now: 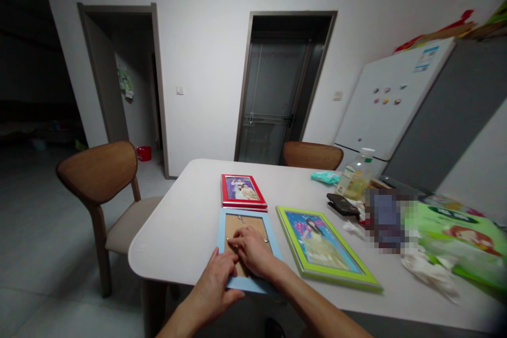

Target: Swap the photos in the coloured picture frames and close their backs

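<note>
A light blue picture frame [221, 232] lies face down at the near edge of the white table, its brown backing board [253, 222] facing up. Small metal clips [241, 218] sit along the edges of the backing. My left hand [218, 277] grips the frame's near left corner, fingers curled over its side and thumb along the near rail. My right hand [255, 254] bends over the backing, its fingertips closed at the metal clip on the left side. The fingers partly hide that clip.
A red picture frame [243, 191] lies just beyond; a lime green picture frame [328, 245] is at right. Further right are a bottle [355, 175], a black wallet-like object [343, 205], crumpled tissues [431, 274] and a green tissue pack [459, 237]. Chairs [99, 174] stand around the table [174, 232].
</note>
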